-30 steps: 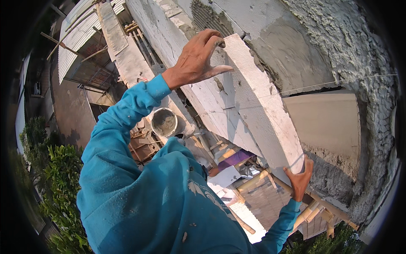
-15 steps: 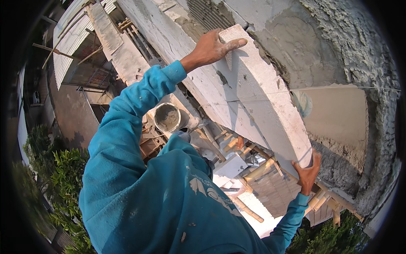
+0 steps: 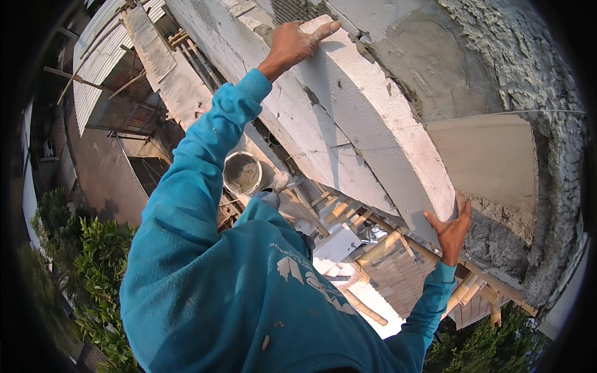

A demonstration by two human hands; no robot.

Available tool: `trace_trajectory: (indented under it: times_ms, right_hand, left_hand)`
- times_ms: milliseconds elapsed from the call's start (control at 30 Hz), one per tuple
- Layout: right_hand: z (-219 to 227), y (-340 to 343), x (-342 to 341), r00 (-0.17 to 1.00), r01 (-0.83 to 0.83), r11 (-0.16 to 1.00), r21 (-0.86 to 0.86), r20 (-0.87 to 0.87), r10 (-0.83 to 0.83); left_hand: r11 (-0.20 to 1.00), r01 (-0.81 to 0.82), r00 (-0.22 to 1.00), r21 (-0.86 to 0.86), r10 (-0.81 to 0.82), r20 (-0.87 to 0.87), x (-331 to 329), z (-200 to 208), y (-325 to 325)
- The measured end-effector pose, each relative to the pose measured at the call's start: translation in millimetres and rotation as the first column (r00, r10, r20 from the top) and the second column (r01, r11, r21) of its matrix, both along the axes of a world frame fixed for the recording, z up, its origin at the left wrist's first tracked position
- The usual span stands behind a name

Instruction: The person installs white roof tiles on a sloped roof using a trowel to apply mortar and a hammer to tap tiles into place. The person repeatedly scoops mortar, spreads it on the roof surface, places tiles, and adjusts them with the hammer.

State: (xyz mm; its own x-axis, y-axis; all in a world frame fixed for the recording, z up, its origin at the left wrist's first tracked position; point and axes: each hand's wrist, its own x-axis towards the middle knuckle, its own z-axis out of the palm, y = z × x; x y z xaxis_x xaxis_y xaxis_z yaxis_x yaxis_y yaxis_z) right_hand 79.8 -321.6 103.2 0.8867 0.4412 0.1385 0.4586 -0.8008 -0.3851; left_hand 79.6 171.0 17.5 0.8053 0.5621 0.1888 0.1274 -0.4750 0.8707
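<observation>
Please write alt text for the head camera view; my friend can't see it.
A left hand and a right hand grasp opposite ends of a long white block along a wall, with a bucket of grey mortar and bamboo poles below.

white lettering on teal sweatshirt, small line above large characters; wording not clearly readable.

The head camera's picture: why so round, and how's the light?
Head view, throughout: straight edges bend and the corners go black, a fisheye effect; bright sunlight leaves a shadow on the white block by the left hand; the pale sheet below glares almost blank; greenery near the left rim looks dark and soft.
</observation>
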Motion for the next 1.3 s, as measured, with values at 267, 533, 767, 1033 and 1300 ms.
trace_trajectory:
  times_ms: [267, 533, 767, 1033, 1300]
  right_hand:
    - [-20.2, -2.4, 2.1, 0.999, -0.016, 1.0, 0.004, 0.043, 0.015]
    - [-36.4, -9.7, 3.6, 0.989, -0.032, 0.998, -0.058, 0.141, 0.04]
    - [-37.5, -3.0, -1.4, 0.993, -0.018, 0.996, -0.088, 0.111, 0.028]
    - [-34.7, 4.5, 0.8, 0.969, -0.043, 0.995, -0.091, 0.24, 0.063]
    - [-33.4, -29.5, -7.7, 0.942, 0.087, 0.987, 0.138, 0.31, -0.126]
  left_hand:
    - [0.997, -0.064, 0.997, 0.032, 0.063, 0.042, 3.3, -3.7, 6.3]
    - [0.991, -0.132, 0.986, 0.009, 0.131, 0.101, 16.9, -10.6, 8.5]
    - [0.979, -0.205, 0.976, 0.005, 0.205, 0.073, 15.7, -17.0, 11.7]
    - [0.894, -0.307, 0.887, -0.326, 0.393, 0.242, 30.1, -33.9, 10.1]
    - [0.788, -0.047, 0.998, -0.614, 0.065, 0.006, 13.7, -5.9, -55.8]
